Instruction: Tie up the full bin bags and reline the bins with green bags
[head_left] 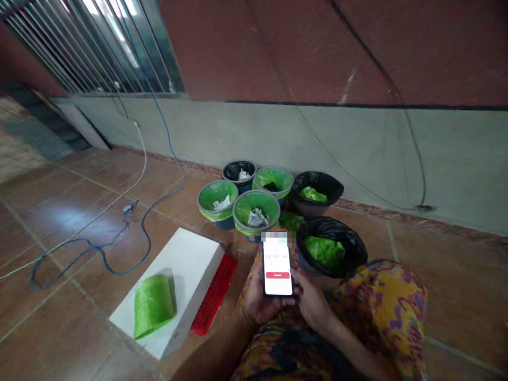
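Observation:
My left hand (256, 301) is closed around a smartphone (278, 286) held upright above my lap. Its lit white screen shows a timer at zeros and a red button. From the other side, my right hand (311, 301) grips the phone's lower right edge, its fingers partly hidden behind the phone. Just beyond the phone stands a bin with a green liner (242, 211) and crumpled white material inside. A black-lined bin (353, 238) holding a green bundle (323, 251) is to the right of my hands.
Several more lined bins (212, 193) stand near the wall. At left, a white box (198, 246) bears a green plastic roll (153, 304); a red perforated plastic piece (212, 299) lies beside it. Blue cable (148, 233) and white cable (119, 198) trail over the tiled floor.

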Demonstrator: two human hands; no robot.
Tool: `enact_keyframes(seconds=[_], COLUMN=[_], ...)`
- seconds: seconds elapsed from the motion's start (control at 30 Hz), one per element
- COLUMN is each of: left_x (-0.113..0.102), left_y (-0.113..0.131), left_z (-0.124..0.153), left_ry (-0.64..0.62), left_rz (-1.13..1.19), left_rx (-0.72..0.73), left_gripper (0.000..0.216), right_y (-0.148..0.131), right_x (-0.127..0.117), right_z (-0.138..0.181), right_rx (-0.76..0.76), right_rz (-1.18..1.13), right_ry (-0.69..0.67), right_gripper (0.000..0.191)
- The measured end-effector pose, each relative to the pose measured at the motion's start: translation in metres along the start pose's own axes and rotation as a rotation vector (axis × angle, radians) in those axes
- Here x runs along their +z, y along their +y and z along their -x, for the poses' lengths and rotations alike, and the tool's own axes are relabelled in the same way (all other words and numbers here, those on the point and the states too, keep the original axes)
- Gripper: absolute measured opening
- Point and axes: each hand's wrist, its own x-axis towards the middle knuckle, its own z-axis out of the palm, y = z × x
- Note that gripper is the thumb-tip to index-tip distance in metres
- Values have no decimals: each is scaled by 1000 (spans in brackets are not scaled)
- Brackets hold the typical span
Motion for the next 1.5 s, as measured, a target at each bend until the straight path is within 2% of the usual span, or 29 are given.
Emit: enact_keyframes(seconds=[0.17,0.33,0.87,1.17,1.5], left_x=[-1,-1,-2,-3,-5], left_y=[0,0,0,0,-1], left_z=[0,1,1,2,2], left_ry=[-2,-10,-21,-28,-26], left_rz=[24,22,-1,16,17], left_rx=[-2,-8,-4,1,1], left_gripper=[72,73,73,73,75], right_y=[-5,-8,-13,-13,-11], right_x=[4,6,11,13,12], right_z=[5,7,11,10,9], right_rx=[56,44,58,61,64], right_rz=[-36,-35,-67,-54,-47], right_ry=[32,61,20,58,66], right_gripper=[41,40,36,44,44])
